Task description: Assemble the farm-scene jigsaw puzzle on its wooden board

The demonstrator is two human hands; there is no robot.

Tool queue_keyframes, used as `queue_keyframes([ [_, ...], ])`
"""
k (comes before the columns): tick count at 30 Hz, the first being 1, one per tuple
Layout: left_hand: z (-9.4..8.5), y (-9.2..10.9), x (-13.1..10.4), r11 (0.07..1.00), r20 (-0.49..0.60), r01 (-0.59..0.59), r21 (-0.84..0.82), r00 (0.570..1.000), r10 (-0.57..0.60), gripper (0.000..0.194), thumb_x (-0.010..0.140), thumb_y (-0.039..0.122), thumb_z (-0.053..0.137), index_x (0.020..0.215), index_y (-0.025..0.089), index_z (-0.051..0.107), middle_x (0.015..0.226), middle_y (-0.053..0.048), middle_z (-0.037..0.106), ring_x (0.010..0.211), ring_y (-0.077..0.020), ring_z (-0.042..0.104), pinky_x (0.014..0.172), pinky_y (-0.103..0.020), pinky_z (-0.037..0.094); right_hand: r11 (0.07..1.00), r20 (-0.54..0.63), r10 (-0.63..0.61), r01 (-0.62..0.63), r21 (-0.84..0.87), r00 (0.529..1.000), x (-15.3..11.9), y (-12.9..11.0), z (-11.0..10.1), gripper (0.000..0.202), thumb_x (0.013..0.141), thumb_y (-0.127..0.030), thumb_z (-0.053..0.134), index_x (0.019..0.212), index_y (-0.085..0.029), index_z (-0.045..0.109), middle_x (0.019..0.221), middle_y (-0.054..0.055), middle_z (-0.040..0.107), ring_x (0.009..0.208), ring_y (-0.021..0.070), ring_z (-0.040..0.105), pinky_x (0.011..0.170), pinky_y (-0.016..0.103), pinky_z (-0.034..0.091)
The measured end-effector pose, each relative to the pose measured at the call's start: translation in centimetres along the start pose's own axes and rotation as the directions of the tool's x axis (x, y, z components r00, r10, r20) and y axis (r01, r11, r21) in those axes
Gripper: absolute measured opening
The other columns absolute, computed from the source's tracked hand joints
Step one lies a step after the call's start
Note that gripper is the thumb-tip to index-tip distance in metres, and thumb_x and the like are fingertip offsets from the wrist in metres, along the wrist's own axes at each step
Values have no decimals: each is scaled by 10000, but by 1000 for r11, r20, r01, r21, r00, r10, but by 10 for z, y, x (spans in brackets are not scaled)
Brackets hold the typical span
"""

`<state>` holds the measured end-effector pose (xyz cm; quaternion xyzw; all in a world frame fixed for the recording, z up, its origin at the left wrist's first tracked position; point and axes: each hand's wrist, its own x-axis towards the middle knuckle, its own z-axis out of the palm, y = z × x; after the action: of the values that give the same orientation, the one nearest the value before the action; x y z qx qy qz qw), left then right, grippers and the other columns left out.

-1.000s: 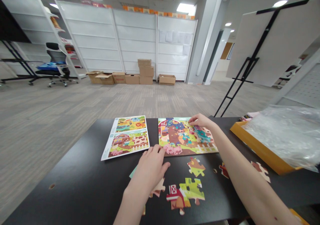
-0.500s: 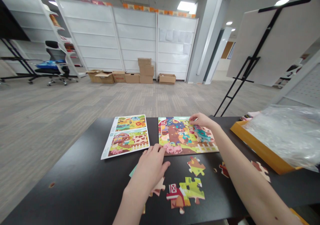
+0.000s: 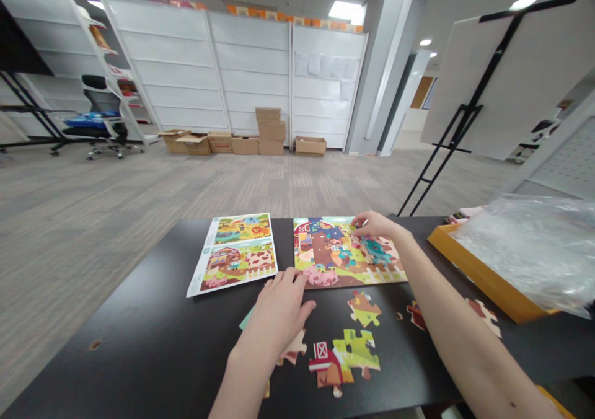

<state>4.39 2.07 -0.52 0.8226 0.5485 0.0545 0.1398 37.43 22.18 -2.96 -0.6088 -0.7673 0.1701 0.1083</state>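
1. Head view: one jigsaw board (image 3: 357, 279), farm scene with pink pigs and a white fence, which lay flat at the far edge of a black table (image 3: 153, 326).
2. One right hand (image 3: 377, 225), over the board's upper right part; thumb and fingers were curled close together, though whether they gripped a piece could not be told.
3. One left hand (image 3: 282, 301), palm down at the board's near left corner; fingers were loosely extended, thumb spread apart, nothing visibly gripped.
4. One printed sheet (image 3: 242, 270), two coloured scenes, which lay left of the board.
5. One brown-and-green piece (image 3: 364, 310), loose, just below the board.
6. One joined cluster (image 3: 344, 358), red barn and green field, nearer the table's front edge.
7. Pink pieces (image 3: 294, 349), partly hidden by the left forearm.
8. One red piece (image 3: 417, 315), beside the right forearm and partly covered by it.
9. One brown-and-cream piece (image 3: 484, 317), right of that forearm.
10. One yellow box (image 3: 488, 284), on the table's right side, with clear plastic wrap (image 3: 525, 245) heaped in it.
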Motion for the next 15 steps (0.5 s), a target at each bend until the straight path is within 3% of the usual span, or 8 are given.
queue_keyframes([
  [8,1,0,0,1000,-1,2,3,1000,-2,386,941,336,574,1304,204,594,1300,-107,595,1176,-277,599,999,-404,482,998,33,-16,14,59,999,0,-4,2,372,722,-328,776,1075,-210,777,979,45,756,704,157,676,603,220,490],
  [15,1,0,1,1000,5,0,1,1000,0,395,939,337,575,1312,208,590,1302,-102,598,1186,-268,590,1014,-383,467,999,55,-40,40,3,998,4,-5,3,364,743,-335,765,1086,-214,784,943,42,763,677,153,670,620,230,485],
])
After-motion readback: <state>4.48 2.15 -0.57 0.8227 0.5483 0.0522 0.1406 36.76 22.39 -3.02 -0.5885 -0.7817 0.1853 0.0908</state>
